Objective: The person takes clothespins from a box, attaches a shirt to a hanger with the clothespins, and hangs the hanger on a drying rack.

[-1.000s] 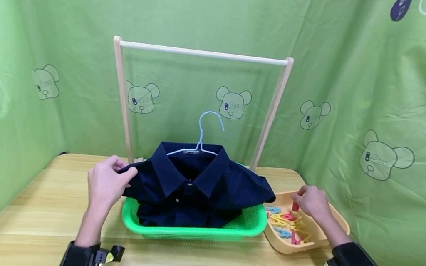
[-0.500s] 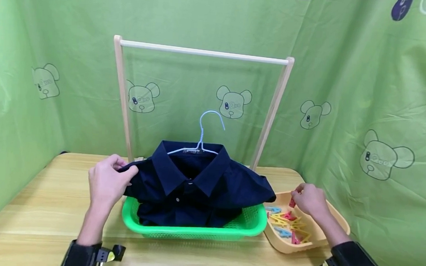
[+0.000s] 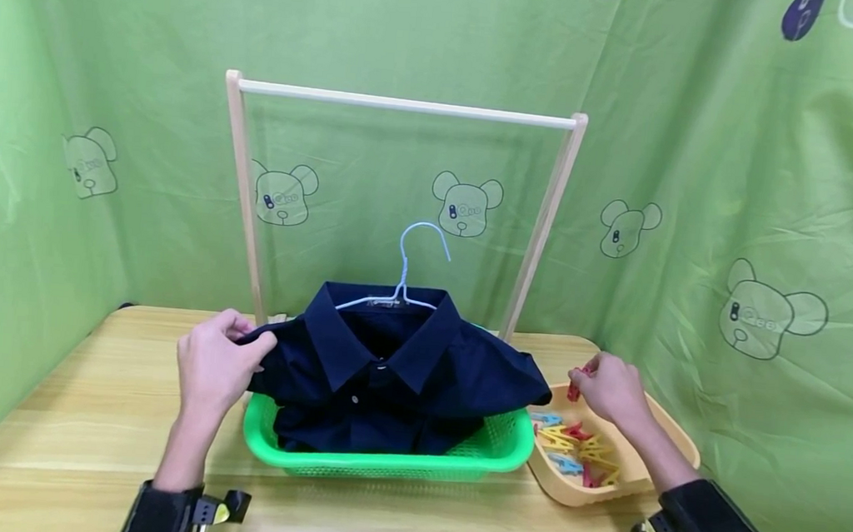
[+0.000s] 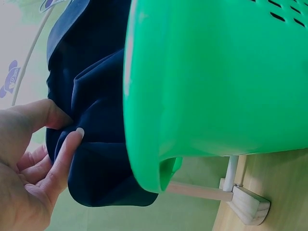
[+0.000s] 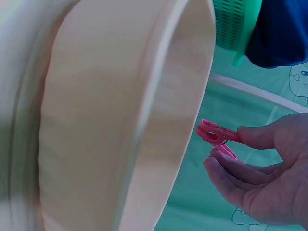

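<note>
Navy collared cloth shirt [image 3: 394, 389] rests partly in a green plastic basket [image 3: 381, 464], left hand [image 3: 214, 366] pinching its sleeve [image 3: 279, 363]; right of the basket, right hand [image 3: 615, 391] pinches a red plastic clothespin [image 5: 216, 132]. Step seems peg-fetching; next likely calls for clipping.

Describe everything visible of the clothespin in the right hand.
The red clothespin looks plastic, with two arms, a small spring between them, and its handle ends spread apart. The right hand pinches it, thumb on one handle, fingers at the other. It is near the tan tray, apart from it.
</note>
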### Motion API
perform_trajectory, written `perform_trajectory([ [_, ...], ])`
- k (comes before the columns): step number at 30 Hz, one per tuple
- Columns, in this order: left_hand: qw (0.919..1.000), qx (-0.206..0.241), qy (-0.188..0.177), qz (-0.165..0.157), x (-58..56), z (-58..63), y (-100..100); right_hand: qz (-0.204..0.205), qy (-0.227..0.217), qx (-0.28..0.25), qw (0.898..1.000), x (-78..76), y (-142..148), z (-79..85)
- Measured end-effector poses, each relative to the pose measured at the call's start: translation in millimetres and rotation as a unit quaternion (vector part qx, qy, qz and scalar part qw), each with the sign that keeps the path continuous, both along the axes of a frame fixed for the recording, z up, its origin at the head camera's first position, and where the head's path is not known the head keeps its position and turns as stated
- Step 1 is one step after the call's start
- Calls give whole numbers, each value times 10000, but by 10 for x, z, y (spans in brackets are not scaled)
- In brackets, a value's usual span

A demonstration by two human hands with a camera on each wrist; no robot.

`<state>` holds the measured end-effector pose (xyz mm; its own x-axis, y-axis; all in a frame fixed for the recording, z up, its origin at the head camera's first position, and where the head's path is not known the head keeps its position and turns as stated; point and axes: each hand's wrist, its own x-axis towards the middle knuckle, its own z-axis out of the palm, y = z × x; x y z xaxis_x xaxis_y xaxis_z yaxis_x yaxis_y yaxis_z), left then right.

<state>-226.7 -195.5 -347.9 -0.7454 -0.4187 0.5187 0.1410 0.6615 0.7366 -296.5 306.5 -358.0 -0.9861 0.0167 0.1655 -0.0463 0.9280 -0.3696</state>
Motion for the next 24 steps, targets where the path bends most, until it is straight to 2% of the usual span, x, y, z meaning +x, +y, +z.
perform_trajectory([
  [16, 10000, 14, -36, -35, -5, 7, 6, 287, 671, -320, 9968, 39, -138, 176],
  [24, 10000, 23, -93, -21, -1, 3, -2, 343, 916, -287, 9948, -21, -242, 385],
])
